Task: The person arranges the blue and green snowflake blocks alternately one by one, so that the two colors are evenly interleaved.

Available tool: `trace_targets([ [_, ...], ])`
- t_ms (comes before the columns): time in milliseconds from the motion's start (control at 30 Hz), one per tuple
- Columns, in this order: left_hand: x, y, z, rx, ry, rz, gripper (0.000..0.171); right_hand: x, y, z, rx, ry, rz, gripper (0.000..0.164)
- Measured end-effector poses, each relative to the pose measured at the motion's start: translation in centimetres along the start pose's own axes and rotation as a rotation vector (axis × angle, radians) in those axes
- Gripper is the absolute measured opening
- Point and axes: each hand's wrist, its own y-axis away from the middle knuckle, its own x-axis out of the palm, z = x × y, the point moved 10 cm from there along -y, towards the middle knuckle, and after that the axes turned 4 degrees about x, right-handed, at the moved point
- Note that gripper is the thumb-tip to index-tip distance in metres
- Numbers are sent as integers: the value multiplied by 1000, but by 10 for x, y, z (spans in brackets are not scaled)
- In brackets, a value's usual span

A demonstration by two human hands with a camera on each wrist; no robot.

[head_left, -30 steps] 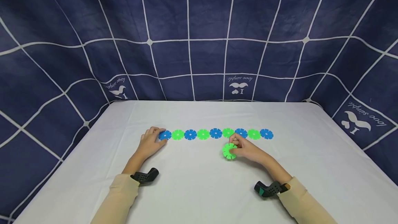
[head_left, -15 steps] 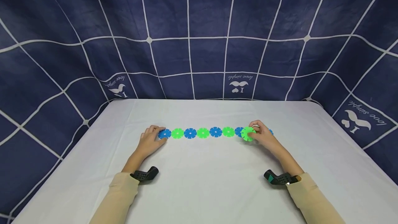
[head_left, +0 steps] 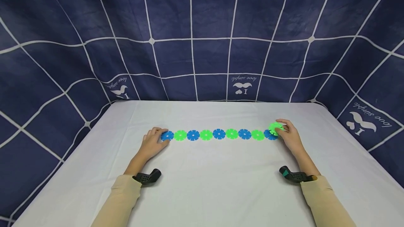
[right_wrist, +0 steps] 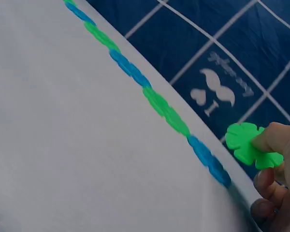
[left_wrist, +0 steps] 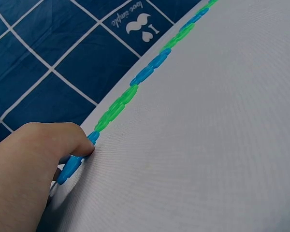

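Observation:
Flower-shaped interlocking plastic discs, green and blue by turns, lie flat in a straight row. My left hand (head_left: 153, 143) holds the blue end disc (head_left: 167, 135) at the row's left, with thumb and fingers at opposite edges. In the left wrist view, the thumb partly covers this blue disc (left_wrist: 71, 167). A loose green disc (right_wrist: 244, 142) is pinched between thumb and fingers of my right hand (head_left: 289, 136). That green disc is raised and tilted over the right-end blue disc (head_left: 269, 136), overlapping it in the head view.
The row runs on through a green disc (head_left: 180, 135), a middle blue disc (head_left: 219, 134) and a green disc (head_left: 257, 135). A white cloth (head_left: 205, 185) covers the table. A dark blue checked curtain (head_left: 208, 59) hangs behind and at both sides.
My right hand has carried the green disc rightward and back, from in front of the row to above its right end. The left hand and the row stay in place.

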Motion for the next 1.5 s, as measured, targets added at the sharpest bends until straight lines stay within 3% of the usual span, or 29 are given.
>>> trace_targets([
  [233,0,0,1,-12,-3,0,53,-21,-3,-23,56,154,-116,42],
  [667,-1,-2,-1,-12,-6,-1,53,-17,-4,-22,-4,299,-123,40],
  [1000,1,-1,0,-20,-20,-1,53,-10,-2,-22,4,367,-100,37],
  [1500,-1,1,-2,4,-18,-13,52,-10,0,-21,39,375,-124,37],
])
